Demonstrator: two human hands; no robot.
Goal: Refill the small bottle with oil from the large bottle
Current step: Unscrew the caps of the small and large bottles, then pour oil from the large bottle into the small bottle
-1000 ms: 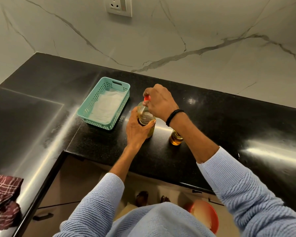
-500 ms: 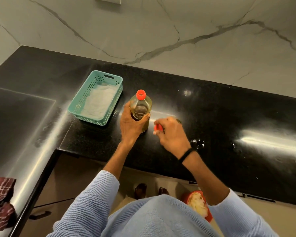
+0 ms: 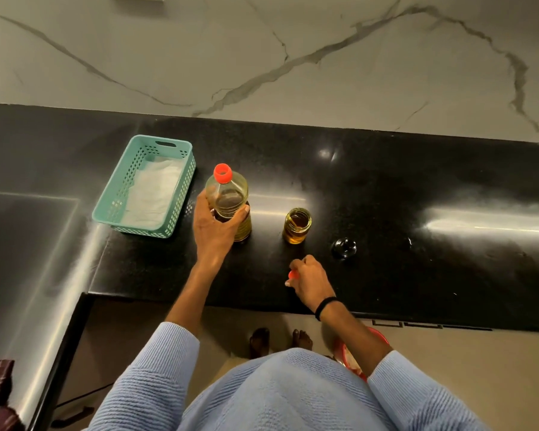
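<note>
Two bottles are being shown upright on the black worktop [image 3: 386,188] in the head view; the large bottle [image 3: 232,194] is being gripped round its body by the curled fingers of the left hand [image 3: 213,234], just beside the teal basket [image 3: 143,185]; a small red cap [image 3: 293,274] is being pinched by the right hand [image 3: 311,278] near the worktop's front edge; the small bottle [image 3: 297,225] is standing open and part full, its dark lid [image 3: 344,246] lying near; opening is judged done, while pouring and recapping are being left to do.

The person wears a light-blue ribbed knit sweater [image 3: 287,387] and a black wristband [image 3: 325,307], with bare feet [image 3: 260,340].
</note>
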